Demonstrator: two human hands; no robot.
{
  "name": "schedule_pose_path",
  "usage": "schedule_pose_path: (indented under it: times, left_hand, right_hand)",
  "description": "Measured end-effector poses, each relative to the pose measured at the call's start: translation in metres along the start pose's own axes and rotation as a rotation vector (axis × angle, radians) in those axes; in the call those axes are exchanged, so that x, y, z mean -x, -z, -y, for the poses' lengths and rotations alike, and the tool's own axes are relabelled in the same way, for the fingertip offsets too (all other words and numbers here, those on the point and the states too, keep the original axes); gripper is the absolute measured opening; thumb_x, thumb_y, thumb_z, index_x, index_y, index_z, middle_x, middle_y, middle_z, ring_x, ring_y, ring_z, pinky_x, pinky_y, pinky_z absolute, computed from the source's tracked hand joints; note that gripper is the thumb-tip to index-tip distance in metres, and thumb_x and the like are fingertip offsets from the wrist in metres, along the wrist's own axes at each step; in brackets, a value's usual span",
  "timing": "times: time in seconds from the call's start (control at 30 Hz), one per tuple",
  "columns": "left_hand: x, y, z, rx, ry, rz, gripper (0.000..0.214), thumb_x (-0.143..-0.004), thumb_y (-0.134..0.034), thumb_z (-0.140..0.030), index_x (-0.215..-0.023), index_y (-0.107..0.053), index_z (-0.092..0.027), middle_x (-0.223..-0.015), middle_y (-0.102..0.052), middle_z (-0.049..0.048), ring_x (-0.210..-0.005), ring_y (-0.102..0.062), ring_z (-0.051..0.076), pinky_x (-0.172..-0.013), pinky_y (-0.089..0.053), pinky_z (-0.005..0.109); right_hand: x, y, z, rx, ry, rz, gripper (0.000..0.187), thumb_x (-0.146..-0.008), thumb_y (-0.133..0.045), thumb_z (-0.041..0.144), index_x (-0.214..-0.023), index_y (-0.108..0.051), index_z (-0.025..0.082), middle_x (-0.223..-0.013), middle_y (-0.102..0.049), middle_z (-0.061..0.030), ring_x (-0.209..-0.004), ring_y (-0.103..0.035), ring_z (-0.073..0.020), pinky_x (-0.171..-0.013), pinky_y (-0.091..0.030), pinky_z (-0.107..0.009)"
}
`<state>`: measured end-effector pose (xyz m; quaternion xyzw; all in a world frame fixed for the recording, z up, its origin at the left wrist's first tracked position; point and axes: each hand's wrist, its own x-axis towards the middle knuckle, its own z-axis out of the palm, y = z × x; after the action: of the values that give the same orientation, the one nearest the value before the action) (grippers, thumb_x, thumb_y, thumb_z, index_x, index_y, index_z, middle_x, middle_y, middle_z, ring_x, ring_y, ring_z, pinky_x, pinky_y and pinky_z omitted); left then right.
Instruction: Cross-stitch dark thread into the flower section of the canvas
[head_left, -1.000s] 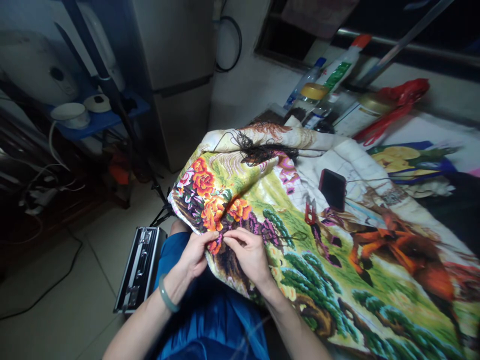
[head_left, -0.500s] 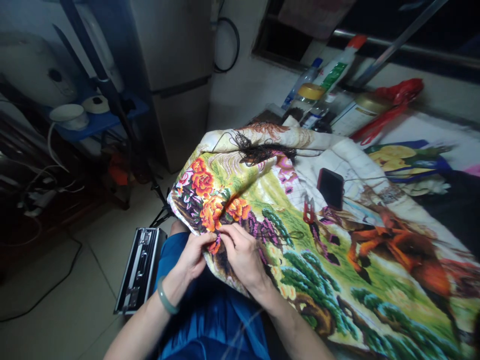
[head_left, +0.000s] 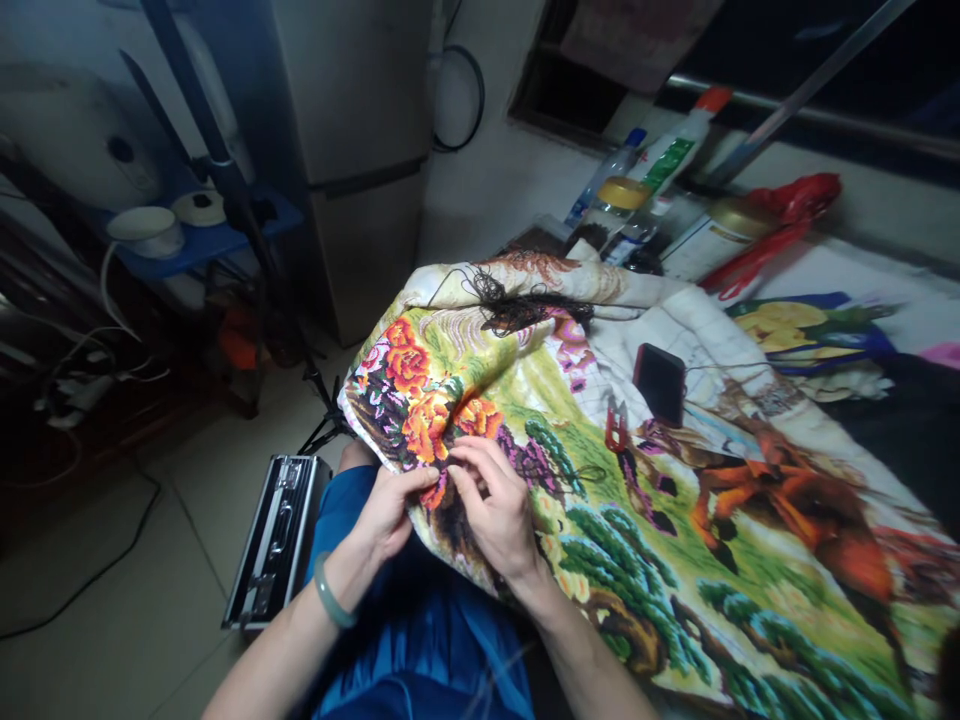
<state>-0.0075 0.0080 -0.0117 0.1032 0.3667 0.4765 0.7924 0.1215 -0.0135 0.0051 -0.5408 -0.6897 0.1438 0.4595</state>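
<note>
A large embroidered cloth (head_left: 600, 470) with orange flowers, green trees and a horse lies over my lap and the surface to the right. My left hand (head_left: 390, 510) pinches the cloth's near edge, thumb on top by the orange flowers. My right hand (head_left: 495, 505) rests on the cloth right beside it, fingers curled and pinched at the same spot; what they hold is too small to make out. A dark thread runs from there across the cloth to the right. A tangle of dark thread (head_left: 517, 300) lies on the cloth's far fold.
A dark phone (head_left: 660, 383) and small red scissors (head_left: 617, 428) lie on the cloth. Bottles (head_left: 622, 190) and a red bag (head_left: 780, 220) stand at the back. A metal case (head_left: 274, 540) sits on the floor at left, near a fridge (head_left: 352, 150) and cables.
My right hand has shifted slightly up and left on the cloth, its fingers drawing in toward my left thumb. My left hand keeps its pinch on the edge.
</note>
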Motion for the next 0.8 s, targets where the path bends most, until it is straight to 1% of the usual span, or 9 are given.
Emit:
schedule_pose_path:
  times: [0.1,0.27,0.37,0.53,0.8]
  left_hand:
    - [0.0,0.0,0.001,0.025,0.002,0.0,0.056,-0.053,-0.077,-0.004,-0.107,-0.068,-0.015,-0.094,-0.076,0.0078,-0.096,-0.069,0.028,-0.096,-0.049,0.041]
    - [0.001,0.001,0.0,0.031,0.026,-0.023,0.059,-0.052,-0.076,-0.002,-0.108,-0.067,-0.015,-0.09,-0.076,0.0075,-0.092,-0.07,0.028,-0.096,-0.049,0.043]
    - [0.0,0.002,0.0,0.031,0.038,-0.029,0.059,-0.052,-0.074,-0.002,-0.109,-0.067,-0.014,-0.089,-0.076,0.0075,-0.092,-0.07,0.028,-0.096,-0.05,0.043]
    - [-0.002,0.005,0.001,0.042,0.06,-0.049,0.06,-0.052,-0.071,0.0,-0.11,-0.066,-0.015,-0.092,-0.076,0.0079,-0.096,-0.069,0.028,-0.096,-0.05,0.042]
    - [-0.007,0.01,0.004,0.077,0.103,-0.076,0.048,-0.055,-0.07,-0.003,-0.102,-0.068,-0.012,-0.089,-0.076,0.0101,-0.099,-0.069,0.029,-0.097,-0.05,0.042]
  right_hand:
    - [0.005,0.002,-0.007,0.004,-0.089,-0.038,0.016,-0.091,-0.05,0.015,-0.098,-0.064,0.018,-0.1,-0.065,-0.0088,-0.088,-0.065,-0.0173,-0.07,-0.055,-0.026]
    - [0.012,0.002,-0.015,0.001,-0.2,-0.013,0.016,-0.089,-0.05,0.019,-0.092,-0.065,0.019,-0.09,-0.066,-0.0064,-0.068,-0.062,-0.0139,-0.058,-0.053,-0.023]
    - [0.014,0.0,-0.018,-0.007,-0.215,-0.011,0.015,-0.088,-0.051,0.019,-0.09,-0.066,0.019,-0.088,-0.066,-0.0054,-0.063,-0.06,-0.0126,-0.055,-0.051,-0.022]
    - [0.016,-0.003,-0.02,-0.007,-0.219,-0.017,0.014,-0.087,-0.052,0.019,-0.09,-0.066,0.018,-0.087,-0.066,-0.0048,-0.062,-0.06,-0.012,-0.055,-0.05,-0.022]
    - [0.017,-0.005,-0.021,-0.015,-0.25,-0.007,0.015,-0.088,-0.051,0.019,-0.09,-0.066,0.018,-0.087,-0.065,-0.0052,-0.06,-0.058,-0.0119,-0.055,-0.05,-0.022]
